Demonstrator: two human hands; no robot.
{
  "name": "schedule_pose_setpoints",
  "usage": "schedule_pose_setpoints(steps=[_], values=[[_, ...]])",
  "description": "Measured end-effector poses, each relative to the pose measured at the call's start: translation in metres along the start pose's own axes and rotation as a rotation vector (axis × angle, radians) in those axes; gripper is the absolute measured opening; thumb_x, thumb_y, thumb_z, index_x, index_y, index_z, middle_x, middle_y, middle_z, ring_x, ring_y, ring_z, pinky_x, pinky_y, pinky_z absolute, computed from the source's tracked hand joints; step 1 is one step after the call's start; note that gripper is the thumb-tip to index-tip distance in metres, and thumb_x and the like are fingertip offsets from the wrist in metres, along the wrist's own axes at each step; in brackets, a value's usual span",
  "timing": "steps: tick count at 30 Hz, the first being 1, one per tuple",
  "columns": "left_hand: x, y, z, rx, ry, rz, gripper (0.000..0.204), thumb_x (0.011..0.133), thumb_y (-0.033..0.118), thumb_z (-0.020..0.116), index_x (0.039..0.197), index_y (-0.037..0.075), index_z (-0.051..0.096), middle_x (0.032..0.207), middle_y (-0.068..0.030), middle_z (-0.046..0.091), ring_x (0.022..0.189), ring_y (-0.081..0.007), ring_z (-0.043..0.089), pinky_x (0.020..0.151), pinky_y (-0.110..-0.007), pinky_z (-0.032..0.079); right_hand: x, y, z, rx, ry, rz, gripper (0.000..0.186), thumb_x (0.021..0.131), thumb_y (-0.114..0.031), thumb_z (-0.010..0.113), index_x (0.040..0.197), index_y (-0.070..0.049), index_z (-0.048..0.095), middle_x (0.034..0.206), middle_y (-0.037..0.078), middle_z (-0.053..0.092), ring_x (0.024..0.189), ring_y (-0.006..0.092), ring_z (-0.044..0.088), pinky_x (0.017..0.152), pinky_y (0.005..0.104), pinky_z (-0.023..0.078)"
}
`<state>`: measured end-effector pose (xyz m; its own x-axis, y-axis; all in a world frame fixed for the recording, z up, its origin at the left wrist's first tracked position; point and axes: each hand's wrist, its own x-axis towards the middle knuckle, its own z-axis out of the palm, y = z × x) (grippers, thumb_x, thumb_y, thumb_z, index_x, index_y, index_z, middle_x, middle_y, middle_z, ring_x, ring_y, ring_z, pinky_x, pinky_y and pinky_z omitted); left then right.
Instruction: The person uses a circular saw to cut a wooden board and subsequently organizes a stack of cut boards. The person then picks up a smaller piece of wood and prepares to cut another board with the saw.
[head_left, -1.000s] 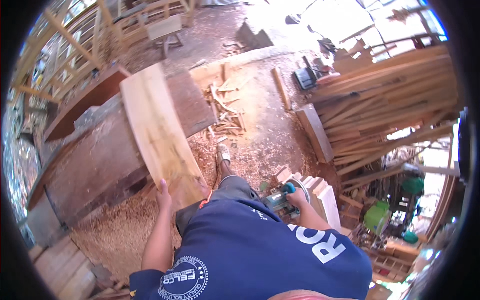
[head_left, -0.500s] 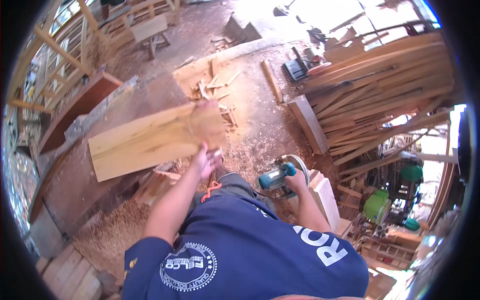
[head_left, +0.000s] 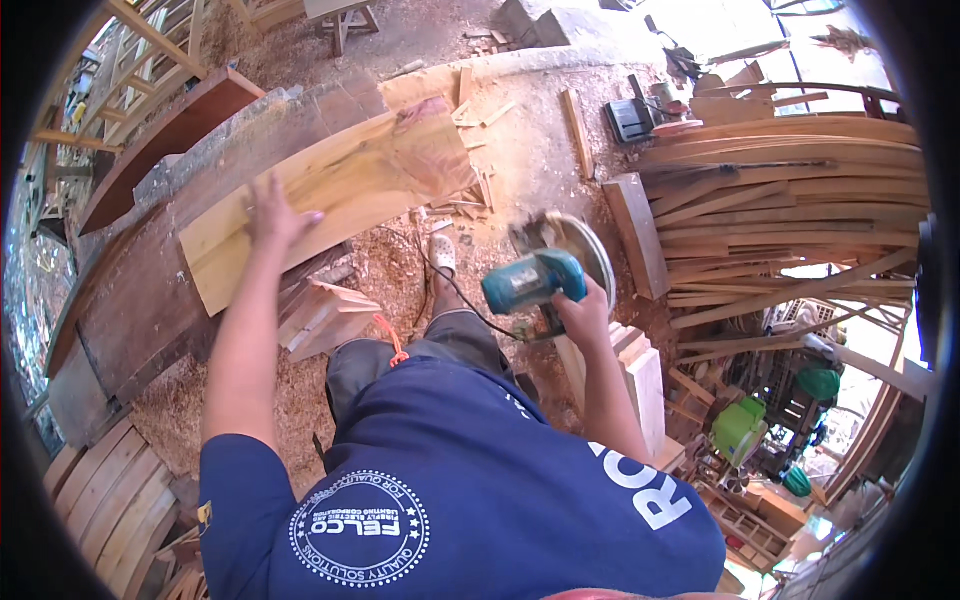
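Note:
A wide pale wooden board [head_left: 350, 195] with a darker patch at its far right end lies slanted on the brown workbench [head_left: 150, 280]. My left hand [head_left: 277, 215] is on the board's left half, palm down with its fingers spread. In my right hand [head_left: 585, 312] is a teal circular saw [head_left: 535, 278], gripped by its handle. The saw is held off to the right of the board, above the ground and apart from the board. Its round blade guard faces away to the right, and a dark cord [head_left: 465, 300] trails from it past my leg.
Long thin planks [head_left: 780, 210] are stacked at the right behind a thick timber block [head_left: 637, 235]. Pale blocks [head_left: 640, 385] stand by my right forearm. Cut wood pieces [head_left: 325, 315] sit below the bench. Offcuts [head_left: 480, 125] and shavings litter the ground; a reddish beam [head_left: 170, 150] lies far left.
My left hand has moved from the board's near edge up and left onto its face. My right hand has raised the saw up and slightly left. The board sits a little higher in view.

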<state>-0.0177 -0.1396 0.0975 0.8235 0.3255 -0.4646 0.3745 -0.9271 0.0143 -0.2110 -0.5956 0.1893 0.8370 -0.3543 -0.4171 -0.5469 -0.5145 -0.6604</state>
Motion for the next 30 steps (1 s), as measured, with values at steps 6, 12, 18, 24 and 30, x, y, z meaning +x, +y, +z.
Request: schedule_pose_setpoints(steps=[6,12,18,24,30], values=[[0.04,-0.06,0.026,0.066,-0.234,-0.021,0.165,0.053,0.061,0.099,0.17,0.018,-0.009,0.174,-0.0286,-0.01,0.154,-0.0632,0.002,0.13,-0.062,0.016,-0.001,-0.065,0.053,0.231,-0.052,-0.134,0.027,0.085,-0.011,0.072,0.109,0.001,0.073,0.085,0.002,0.07,0.077,0.0107,0.06,0.072,0.0311,0.051],[0.036,-0.045,0.011,0.086,-0.302,-0.079,0.168,0.05,0.057,0.102,0.17,0.015,-0.008,0.173,-0.03,-0.01,0.155,-0.0619,0.002,0.127,-0.064,0.023,-0.003,-0.085,0.101,0.136,-0.059,-0.171,0.028,0.084,-0.01,0.069,0.109,0.003,0.071,0.081,0.006,0.069,0.076,0.013,0.061,0.073,0.0336,0.053],[0.029,-0.048,0.006,0.015,-0.233,-0.054,0.167,0.049,0.051,0.104,0.169,0.012,-0.006,0.173,-0.0325,-0.005,0.151,-0.0661,0.014,0.125,-0.064,0.028,-0.004,-0.099,0.108,0.131,-0.102,-0.125,0.025,0.083,-0.009,0.068,0.106,0.002,0.07,0.082,0.006,0.067,0.075,0.0109,0.059,0.071,0.0312,0.051],[0.026,-0.041,0.0,0.003,-0.263,-0.064,0.167,0.05,0.049,0.104,0.169,0.013,-0.006,0.172,-0.0323,-0.006,0.15,-0.068,0.012,0.12,-0.072,0.032,0.003,-0.09,0.118,0.211,-0.1,-0.126,0.031,0.082,-0.009,0.07,0.111,0.002,0.07,0.084,0.001,0.066,0.076,0.0091,0.057,0.071,0.0288,0.05],[0.024,-0.042,-0.002,0.007,-0.257,-0.077,0.165,0.051,0.049,0.104,0.17,0.014,-0.005,0.173,-0.031,-0.005,0.151,-0.0674,0.012,0.118,-0.073,0.035,0.007,-0.079,0.123,0.147,-0.1,-0.222,0.025,0.085,-0.005,0.071,0.109,0.0,0.067,0.079,0.003,0.066,0.06,0.0107,0.061,0.057,0.028,0.049]])
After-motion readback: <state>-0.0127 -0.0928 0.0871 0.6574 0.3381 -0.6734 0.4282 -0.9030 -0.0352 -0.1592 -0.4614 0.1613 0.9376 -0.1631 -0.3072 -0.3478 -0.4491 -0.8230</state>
